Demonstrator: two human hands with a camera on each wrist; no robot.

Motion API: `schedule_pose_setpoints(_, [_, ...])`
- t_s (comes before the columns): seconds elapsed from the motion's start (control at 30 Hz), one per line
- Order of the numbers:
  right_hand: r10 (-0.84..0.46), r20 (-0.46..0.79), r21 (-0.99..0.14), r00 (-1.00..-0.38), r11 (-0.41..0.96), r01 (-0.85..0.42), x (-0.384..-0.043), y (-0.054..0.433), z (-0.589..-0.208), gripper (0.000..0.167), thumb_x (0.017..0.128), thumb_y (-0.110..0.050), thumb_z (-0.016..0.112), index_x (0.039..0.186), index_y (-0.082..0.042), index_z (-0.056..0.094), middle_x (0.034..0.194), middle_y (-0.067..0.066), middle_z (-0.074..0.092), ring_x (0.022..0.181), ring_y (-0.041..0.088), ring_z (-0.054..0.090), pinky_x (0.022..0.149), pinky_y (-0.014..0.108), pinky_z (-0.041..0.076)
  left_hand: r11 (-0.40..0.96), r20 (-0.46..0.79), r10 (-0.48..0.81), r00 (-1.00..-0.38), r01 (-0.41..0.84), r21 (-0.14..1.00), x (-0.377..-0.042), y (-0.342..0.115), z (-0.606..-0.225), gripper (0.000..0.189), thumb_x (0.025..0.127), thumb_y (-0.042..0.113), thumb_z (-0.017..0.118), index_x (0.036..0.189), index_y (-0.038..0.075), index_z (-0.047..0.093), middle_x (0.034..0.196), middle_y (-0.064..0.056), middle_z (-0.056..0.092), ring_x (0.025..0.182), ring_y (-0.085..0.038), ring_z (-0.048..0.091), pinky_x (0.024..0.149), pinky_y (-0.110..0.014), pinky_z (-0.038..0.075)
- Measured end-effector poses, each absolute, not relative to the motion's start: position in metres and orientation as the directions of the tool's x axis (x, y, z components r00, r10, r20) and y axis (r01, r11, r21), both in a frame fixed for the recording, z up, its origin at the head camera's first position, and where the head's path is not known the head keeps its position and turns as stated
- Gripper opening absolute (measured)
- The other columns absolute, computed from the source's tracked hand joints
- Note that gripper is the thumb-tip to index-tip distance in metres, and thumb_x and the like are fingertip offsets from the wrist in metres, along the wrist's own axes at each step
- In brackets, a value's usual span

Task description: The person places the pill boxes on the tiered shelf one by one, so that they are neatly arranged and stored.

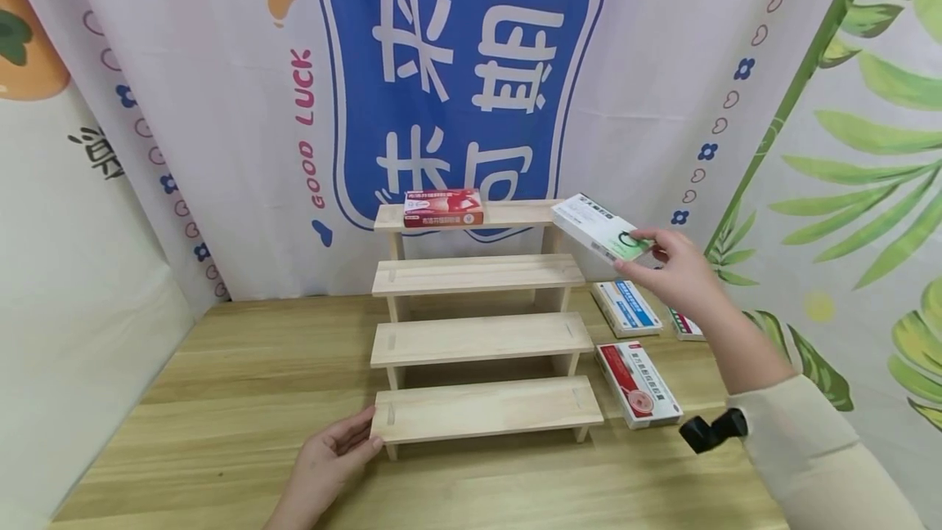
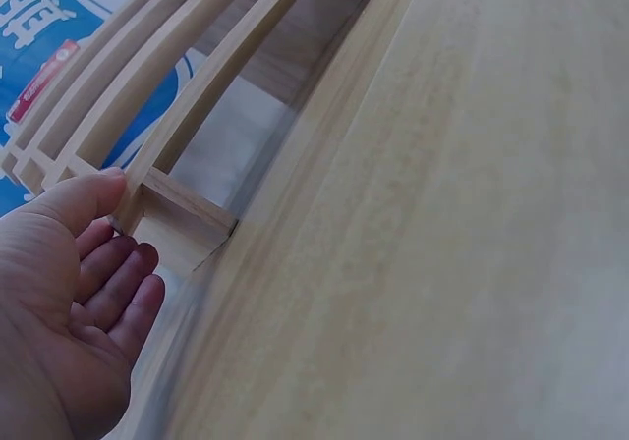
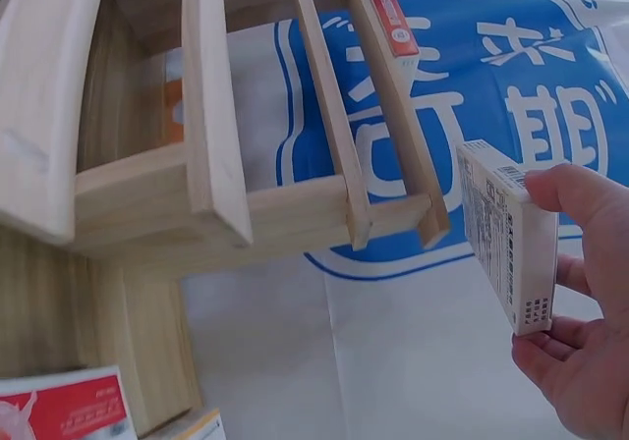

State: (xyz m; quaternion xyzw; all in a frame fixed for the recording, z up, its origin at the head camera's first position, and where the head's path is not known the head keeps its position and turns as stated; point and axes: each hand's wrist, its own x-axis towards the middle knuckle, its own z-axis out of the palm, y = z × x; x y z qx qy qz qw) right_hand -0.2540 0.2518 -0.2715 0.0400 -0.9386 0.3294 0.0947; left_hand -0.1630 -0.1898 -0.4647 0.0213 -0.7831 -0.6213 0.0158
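A wooden step rack [image 1: 486, 411] with several tiers stands on the table. At the left end of its lowest tier, my left hand [image 1: 327, 460] pinches the board's corner between thumb and fingers, as the left wrist view also shows. My right hand [image 1: 680, 272] grips the green end of a white medicine box [image 1: 596, 223], tilted in the air at the top tier's right end. In the right wrist view, the thumb presses one edge of this box [image 3: 501, 239] and fingers support the opposite edge. A red medicine box [image 1: 444, 208] lies on the top tier's left part.
To the right of the rack, a red and white box [image 1: 639, 384], a blue and white box [image 1: 625, 308] and a partly hidden box [image 1: 686, 325] lie on the wooden table [image 1: 243, 399]. A printed cloth [image 1: 662, 64] hangs right behind the rack.
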Motion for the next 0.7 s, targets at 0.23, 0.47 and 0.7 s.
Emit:
schedule_pose_setpoints(0.23, [-0.049, 0.184, -0.588, -0.982, 0.795, -0.15, -0.277, 0.223, -0.266, 0.07, 0.088, -0.053, 0.065, 0.141, -0.01, 0.047, 0.149, 0.023, 0.04, 0.133, 0.044, 0.042, 0.108, 0.062, 0.04, 0.232, -0.006, -0.057, -0.998, -0.019, 0.972, -0.162, -0.191, -0.467, 0.048, 0.083, 0.008, 0.076, 0.127, -0.005, 0.06, 0.133, -0.022, 0.06, 0.097, 0.008, 0.061, 0.084, -0.011, 0.054])
schedule_pose_setpoints(0.47, [-0.072, 0.162, -0.598, -0.984, 0.786, -0.156, -0.294, 0.204, -0.262, 0.066, 0.087, -0.047, 0.068, 0.139, -0.012, 0.049, 0.149, 0.022, 0.041, 0.133, 0.042, 0.041, 0.108, 0.062, 0.04, 0.227, -0.019, -0.056, -0.998, -0.031, 0.973, -0.163, -0.191, -0.466, 0.049, 0.084, 0.009, 0.077, 0.127, -0.005, 0.061, 0.133, -0.021, 0.06, 0.097, 0.006, 0.062, 0.085, -0.013, 0.055])
schedule_pose_setpoints(0.7, [-0.119, 0.148, -0.593, -0.982, 0.784, -0.185, -0.308, 0.196, -0.261, 0.064, 0.088, -0.045, 0.068, 0.14, -0.013, 0.049, 0.153, 0.021, 0.039, 0.136, 0.044, 0.04, 0.111, 0.063, 0.038, 0.243, 0.0, -0.054, -0.999, -0.013, 0.97, -0.163, -0.191, -0.465, 0.048, 0.084, 0.01, 0.076, 0.126, -0.006, 0.061, 0.132, -0.022, 0.061, 0.097, 0.006, 0.062, 0.084, -0.013, 0.055])
